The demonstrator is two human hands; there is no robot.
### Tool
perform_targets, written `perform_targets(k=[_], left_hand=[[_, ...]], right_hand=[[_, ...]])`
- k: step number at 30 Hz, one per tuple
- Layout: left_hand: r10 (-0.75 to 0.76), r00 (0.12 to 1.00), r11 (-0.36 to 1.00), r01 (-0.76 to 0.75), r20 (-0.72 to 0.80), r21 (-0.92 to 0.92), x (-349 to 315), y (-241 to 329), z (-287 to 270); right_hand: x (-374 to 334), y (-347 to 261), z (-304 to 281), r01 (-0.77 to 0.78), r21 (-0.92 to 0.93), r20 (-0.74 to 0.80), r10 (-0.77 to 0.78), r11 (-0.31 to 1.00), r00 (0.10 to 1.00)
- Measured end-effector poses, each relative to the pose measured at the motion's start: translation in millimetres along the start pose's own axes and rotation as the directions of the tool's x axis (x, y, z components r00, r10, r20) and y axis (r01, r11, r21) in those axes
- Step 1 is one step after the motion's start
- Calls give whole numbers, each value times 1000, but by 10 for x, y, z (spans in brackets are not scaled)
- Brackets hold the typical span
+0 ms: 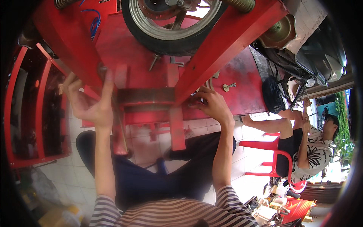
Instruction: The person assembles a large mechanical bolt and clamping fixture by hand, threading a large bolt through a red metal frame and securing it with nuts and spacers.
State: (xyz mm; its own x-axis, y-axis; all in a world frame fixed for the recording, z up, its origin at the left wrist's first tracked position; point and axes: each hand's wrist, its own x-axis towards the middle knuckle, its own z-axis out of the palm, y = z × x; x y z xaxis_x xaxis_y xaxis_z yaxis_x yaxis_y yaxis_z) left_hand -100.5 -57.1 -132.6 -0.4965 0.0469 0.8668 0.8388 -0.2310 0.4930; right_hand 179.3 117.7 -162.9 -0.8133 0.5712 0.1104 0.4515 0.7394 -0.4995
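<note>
A red steel frame [145, 96] with two slanting beams stands in front of me. My left hand [92, 104] grips the lower end of the left beam [81, 53], thumb on its inner side near a small bolt head [102, 69]; the hand is slightly blurred. At the foot of the right beam [227, 45], my right hand [211, 106] has its fingers curled and pinched around a small dark piece with a metallic glint, mostly hidden by the fingers. Beyond the crossbar, a motorcycle wheel [177, 47] with a black tyre rests over the red platform [238, 98].
On the platform lie a metal bolt-like piece [154, 62] and a brass-coloured part [229, 87]. A red rack [42, 109] stands at left, a motorcycle [321, 56] at right. Another person [315, 151] sits on a red chair [264, 145]. Engine parts [270, 212] lie at lower right.
</note>
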Motion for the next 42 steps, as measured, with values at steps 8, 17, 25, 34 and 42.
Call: perform_targets(k=[8, 17, 25, 34, 42], left_hand=[[16, 1000, 1000, -16, -1, -6, 7, -16, 1], [27, 1000, 999, -27, 1, 21, 13, 4, -5], [16, 1000, 1000, -17, 12, 13, -3, -8, 3], [20, 1000, 1000, -20, 6, 12, -12, -16, -3], [-14, 1000, 1000, 14, -9, 0, -23, -6, 15]], right_hand=[[21, 29, 32, -53, 11, 59, 53, 999, 997], [10, 60, 61, -81, 77, 70, 75, 994, 995], [7, 126, 101, -49, 125, 50, 43, 991, 998], [10, 91, 65, -29, 125, 71, 20, 992, 997], [13, 16, 24, -15, 94, 97, 5, 995, 995]])
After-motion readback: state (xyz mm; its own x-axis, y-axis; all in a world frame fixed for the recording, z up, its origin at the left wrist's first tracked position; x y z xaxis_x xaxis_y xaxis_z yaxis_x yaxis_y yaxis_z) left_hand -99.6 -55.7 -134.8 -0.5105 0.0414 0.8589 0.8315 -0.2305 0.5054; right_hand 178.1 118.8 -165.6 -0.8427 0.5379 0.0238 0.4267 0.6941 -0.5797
